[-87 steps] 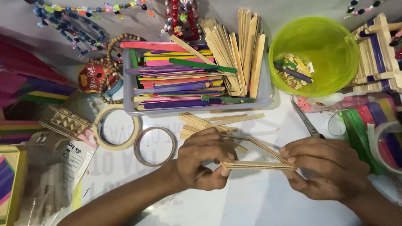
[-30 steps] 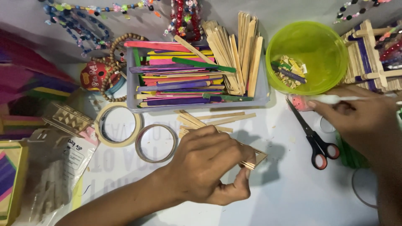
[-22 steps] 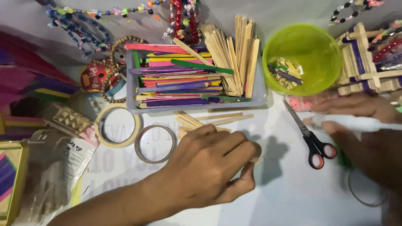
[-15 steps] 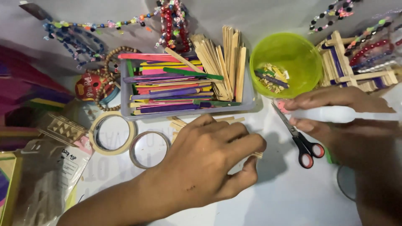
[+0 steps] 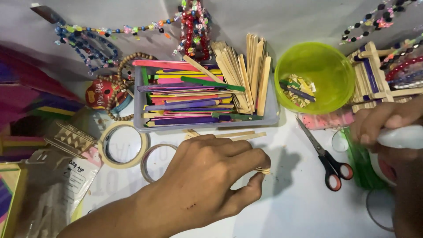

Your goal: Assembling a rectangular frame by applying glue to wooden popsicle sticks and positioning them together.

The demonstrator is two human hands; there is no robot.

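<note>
My left hand (image 5: 211,176) lies palm down on the white table, fingers closed on a small bundle of plain wooden craft sticks (image 5: 262,170); only the stick ends show between thumb and fingers. More plain sticks (image 5: 240,135) lie just beyond that hand. My right hand (image 5: 382,122) is at the right edge, wrapped around a white glue bottle (image 5: 403,135). Black-and-red scissors (image 5: 328,159) lie shut between the two hands.
A clear tray (image 5: 207,125) holds coloured and plain craft sticks. A lime green bowl (image 5: 316,76) with scraps stands beside it. Two tape rolls (image 5: 123,144) lie at left, with bead strings (image 5: 88,42) above. A stick frame (image 5: 374,79) sits at far right.
My right hand let go of the stick bundle, reached right and picked up the white glue bottle. My left hand kept the sticks pressed down. The view shifted slightly.
</note>
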